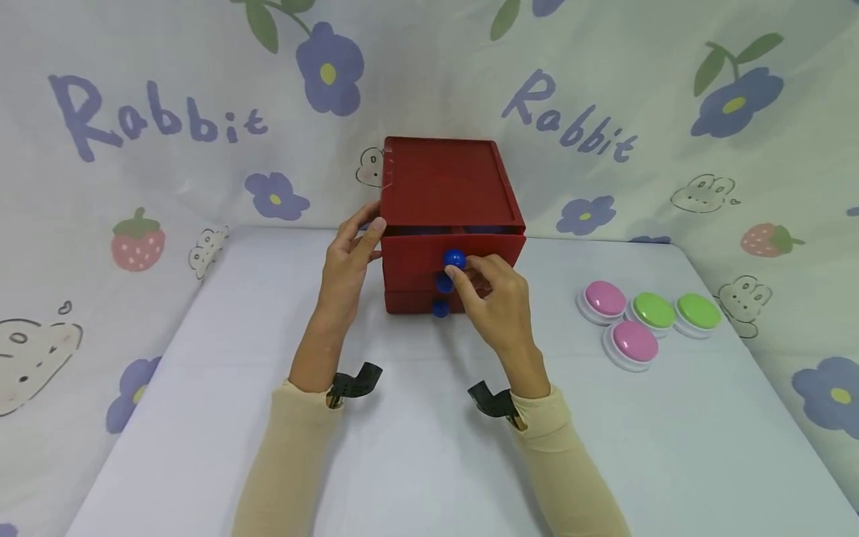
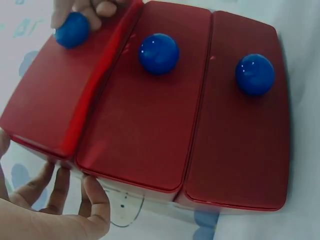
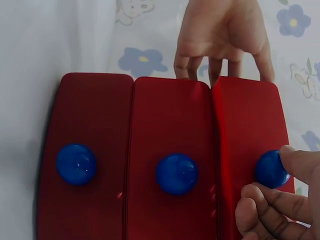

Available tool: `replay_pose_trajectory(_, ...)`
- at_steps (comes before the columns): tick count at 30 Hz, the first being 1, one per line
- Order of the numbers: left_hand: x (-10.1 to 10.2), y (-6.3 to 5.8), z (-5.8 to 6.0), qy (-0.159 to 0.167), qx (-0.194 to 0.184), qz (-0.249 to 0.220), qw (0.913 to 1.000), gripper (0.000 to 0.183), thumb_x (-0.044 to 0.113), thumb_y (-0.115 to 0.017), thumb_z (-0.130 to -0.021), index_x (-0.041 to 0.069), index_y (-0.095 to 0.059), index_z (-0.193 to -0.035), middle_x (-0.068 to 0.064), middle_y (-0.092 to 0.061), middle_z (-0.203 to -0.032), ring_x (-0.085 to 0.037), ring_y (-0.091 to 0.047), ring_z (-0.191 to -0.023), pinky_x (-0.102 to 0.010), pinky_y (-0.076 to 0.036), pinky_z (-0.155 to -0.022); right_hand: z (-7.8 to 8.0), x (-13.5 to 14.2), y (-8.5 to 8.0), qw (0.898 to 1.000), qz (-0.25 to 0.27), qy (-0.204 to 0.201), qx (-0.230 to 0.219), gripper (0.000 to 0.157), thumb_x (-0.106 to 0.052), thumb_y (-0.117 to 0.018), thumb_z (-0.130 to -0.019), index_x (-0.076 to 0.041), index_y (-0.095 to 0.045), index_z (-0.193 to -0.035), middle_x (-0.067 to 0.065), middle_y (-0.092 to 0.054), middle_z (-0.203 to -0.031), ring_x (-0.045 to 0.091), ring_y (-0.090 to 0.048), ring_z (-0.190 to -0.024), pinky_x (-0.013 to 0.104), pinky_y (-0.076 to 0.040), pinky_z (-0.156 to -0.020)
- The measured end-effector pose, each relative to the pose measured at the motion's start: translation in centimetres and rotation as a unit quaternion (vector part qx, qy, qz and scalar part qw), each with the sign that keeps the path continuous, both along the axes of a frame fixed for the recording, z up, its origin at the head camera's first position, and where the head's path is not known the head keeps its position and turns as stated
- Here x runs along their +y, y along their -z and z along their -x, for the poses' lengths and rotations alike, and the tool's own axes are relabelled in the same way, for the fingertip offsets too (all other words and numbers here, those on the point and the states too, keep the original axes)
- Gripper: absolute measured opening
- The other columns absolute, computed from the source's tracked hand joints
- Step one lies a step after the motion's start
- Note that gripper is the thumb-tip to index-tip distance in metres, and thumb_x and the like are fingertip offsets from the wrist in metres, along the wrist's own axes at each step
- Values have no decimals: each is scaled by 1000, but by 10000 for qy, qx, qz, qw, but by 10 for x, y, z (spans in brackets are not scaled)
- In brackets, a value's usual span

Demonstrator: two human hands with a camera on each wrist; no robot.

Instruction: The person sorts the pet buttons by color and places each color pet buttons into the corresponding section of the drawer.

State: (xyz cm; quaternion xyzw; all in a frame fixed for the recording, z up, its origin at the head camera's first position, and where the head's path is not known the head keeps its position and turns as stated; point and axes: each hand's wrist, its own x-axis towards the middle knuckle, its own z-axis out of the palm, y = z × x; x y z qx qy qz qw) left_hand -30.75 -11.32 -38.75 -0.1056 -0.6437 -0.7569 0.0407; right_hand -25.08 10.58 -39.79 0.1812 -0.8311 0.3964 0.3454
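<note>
Beige sleeves (image 1: 285, 462) lie nearest, left hand (image 1: 345, 272) spread against the red drawer box (image 1: 446, 183) toward the worktop's back (image 1: 403, 462), presumably bracing it, right hand (image 1: 498, 302) pinching the top blue knob (image 1: 454, 258), likely for control of that slightly ajar drawer (image 1: 412, 261).

The head view is bright and evenly lit, its white tabletop (image 1: 403, 462) carrying soft, faint-edged shadows in front of the red drawer cabinet (image 1: 443, 179). Both wrist views look dimmer and hazier, with the cabinet's lowest drawer front (image 2: 240, 145) darkest, suggesting light from above. Small white glints dot the blue knobs (image 2: 159, 53) on its face. Its outer edge bows with lens distortion; the printed backdrop (image 3: 155, 30) beyond it appears soft.
</note>
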Motion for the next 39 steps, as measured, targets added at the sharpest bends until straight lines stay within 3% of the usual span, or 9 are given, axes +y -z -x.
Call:
replay_pose_trajectory(13, 2, -4, -5, 170, -79, -267, 9995, 55, 38, -65, -98, 19, -50, -148, 1, -43, -149, -21, -46, -125, -39, -40, -97, 9, -2, 6, 9998, 49, 176, -35, 24, -19, -74, -93, 4, -72, -101, 10, -64, -88, 19, -61, -74, 32, -53, -62)
replay_pose_trajectory(19, 4, -3, -6, 117, -86, -271, 9995, 55, 38, -64, -98, 19, -51, -148, 3, -44, -149, -21, -46, -124, -38, -39, -97, 11, 4, 4, 9998, -17, 59, -181, 26, -22, -74, -93, 3, -71, -102, 9, -65, -88, 19, -62, -77, 33, -55, -66)
replay_pose_trajectory(24, 2, -1, -5, 111, -39, -141, 9998, 56, 41, -63, -98, 19, -49, -148, 3, -42, -150, -21, -46, -124, -38, -39, -97, 5, 16, 8, 9957, 4, 54, -922, 23, -27, -77, -90, -4, -74, -95, 3, -66, -84, 15, -61, -75, 33, -53, -67)
replay_pose_trajectory(31, -1, -1, -2, 77, 43, -101, 9999, 56, 41, -62, -98, 20, -50, -148, 2, -40, -150, -20, -45, -124, -39, -39, -98, 7, 11, 33, 9688, 198, -142, -2468, 30, -39, -74, -92, -10, -77, -95, -2, -69, -87, 13, -64, -77, 31, -55, -68)
replay_pose_trajectory(35, -1, -1, -2, 86, 35, -111, 9999, 56, 42, -63, -98, 20, -49, -148, 2, -39, -151, -21, -44, -126, -40, -38, -98, 12, 0, 45, 9649, 450, -204, -2578, 32, -39, -73, -92, -8, -76, -96, -1, -70, -85, 12, -66, -78, 30, -55, -70)
replay_pose_trajectory(39, 0, -1, -2, 85, 74, -113, 9999, 56, 43, -63, -98, 21, -50, -148, 2, -39, -150, -21, -44, -126, -39, -39, -98, 14, -4, 48, 9725, 637, -99, -2237, 28, -35, -74, -92, -7, -76, -88, 0, -69, -78, 14, -63, -73, 31, -53, -66)
